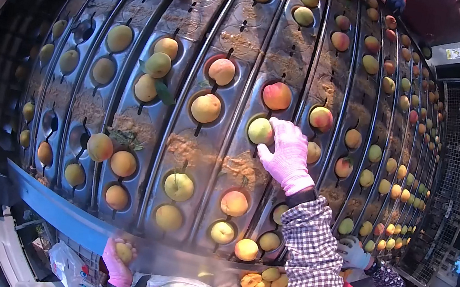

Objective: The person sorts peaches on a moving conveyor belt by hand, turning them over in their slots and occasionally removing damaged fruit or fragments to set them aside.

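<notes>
My right hand (288, 153), in a pink glove, reaches over the metal tray conveyor (241, 42). Its thumb and fingers close on the right side of a yellow-green peach (260, 131) sitting in a round cup. A redder peach (277, 96) lies in the cup just beyond. Low at the left, below the conveyor's front edge, my left hand (117, 267) is also pink-gloved and wrapped round a yellowish peach (124, 253). A peach with a leaf (158, 65) rests on top of two others, off the cups.
A blue metal rail (78, 212) borders the conveyor's near side. Several cut or loose peaches (262, 284) lie below it. At the right, a co-worker's grey-gloved hand (353, 252) is near the cups; another person's dark-gloved hand (395, 3) shows at the top. A plastic bag (66, 265) hangs lower left.
</notes>
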`<state>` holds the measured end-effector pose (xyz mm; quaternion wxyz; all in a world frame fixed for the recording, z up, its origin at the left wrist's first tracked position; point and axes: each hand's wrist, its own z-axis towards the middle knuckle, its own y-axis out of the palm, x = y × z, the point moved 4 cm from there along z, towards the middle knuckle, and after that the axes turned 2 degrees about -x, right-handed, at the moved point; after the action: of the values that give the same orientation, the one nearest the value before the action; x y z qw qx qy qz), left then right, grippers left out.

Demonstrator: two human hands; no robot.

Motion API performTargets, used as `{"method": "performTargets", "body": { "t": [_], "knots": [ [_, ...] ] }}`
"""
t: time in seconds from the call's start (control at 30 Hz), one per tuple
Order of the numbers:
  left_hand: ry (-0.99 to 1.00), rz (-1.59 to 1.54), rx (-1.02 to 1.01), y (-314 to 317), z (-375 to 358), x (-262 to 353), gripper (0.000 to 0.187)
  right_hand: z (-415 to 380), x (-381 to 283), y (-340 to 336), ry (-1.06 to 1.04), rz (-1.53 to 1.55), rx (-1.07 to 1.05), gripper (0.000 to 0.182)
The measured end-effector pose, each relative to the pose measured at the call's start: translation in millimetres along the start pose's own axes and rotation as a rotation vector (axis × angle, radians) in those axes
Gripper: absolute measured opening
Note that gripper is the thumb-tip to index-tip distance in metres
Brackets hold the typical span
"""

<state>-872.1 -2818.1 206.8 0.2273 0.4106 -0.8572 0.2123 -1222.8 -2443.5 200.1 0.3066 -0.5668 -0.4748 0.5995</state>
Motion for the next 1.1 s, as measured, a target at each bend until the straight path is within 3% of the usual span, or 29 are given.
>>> {"method": "performTargets", "body": {
  "t": [0.17,0.3,0.43,0.53,0.63,0.8,0.93,1.1],
  "knots": [
    [-0.019,0.01,0.028,-14,22,24,0.031,12,-6,-10,0.063,-0.063,-0.116,0.061],
    [-0.026,0.01,-0.008,-26,38,46,0.029,45,-13,-22,0.06,-0.147,0.142,0.059],
    [-0.021,0.021,0.014,-33,49,65,0.027,86,-7,-3,0.125,-0.403,-0.074,0.068],
    [-0.013,-0.007,0.016,-35,53,74,0.028,98,-6,-12,0.187,-0.269,-0.166,0.066],
    [-0.016,-0.01,0.02,-37,56,77,0.029,87,13,-7,0.161,-0.028,-0.002,0.071],
    [-0.019,0.005,0.01,-45,62,76,0.03,83,11,-7,0.227,-0.157,-0.007,0.072],
    [-0.012,0.001,0.016,-41,56,78,0.03,92,-41,-16,0.07,-0.142,0.166,0.063],
    [-0.014,0.009,0.029,-43,58,78,0.031,126,-93,15,-0.081,-0.115,0.131,0.064]
  ]
}}
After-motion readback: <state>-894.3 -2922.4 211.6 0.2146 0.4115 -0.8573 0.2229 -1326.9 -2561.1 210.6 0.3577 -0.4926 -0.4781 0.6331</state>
